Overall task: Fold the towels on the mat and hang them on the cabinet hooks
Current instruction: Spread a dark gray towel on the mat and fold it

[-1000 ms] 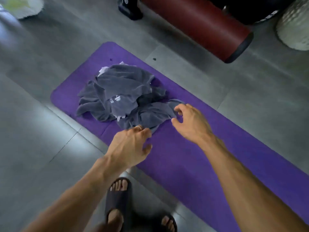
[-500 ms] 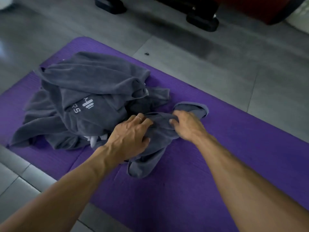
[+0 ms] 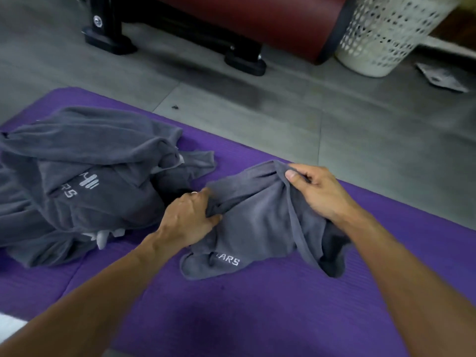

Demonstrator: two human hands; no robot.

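Gripped one grey towel [image 3: 260,222] on the purple mat [image 3: 257,318]: left hand [image 3: 188,220] bunching cloth, right hand [image 3: 319,191] pinching its hem. Heap of grey towels [image 3: 85,176] beside, cropped left; count unclear.

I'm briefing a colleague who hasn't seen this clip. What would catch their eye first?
Both hands at the centre: the left hand and right hand grip one grey towel, crumpled on the purple mat. To its left lies a rumpled pile of grey towels with a white logo. Beyond the mat, a white perforated basket stands on the grey floor at top right.
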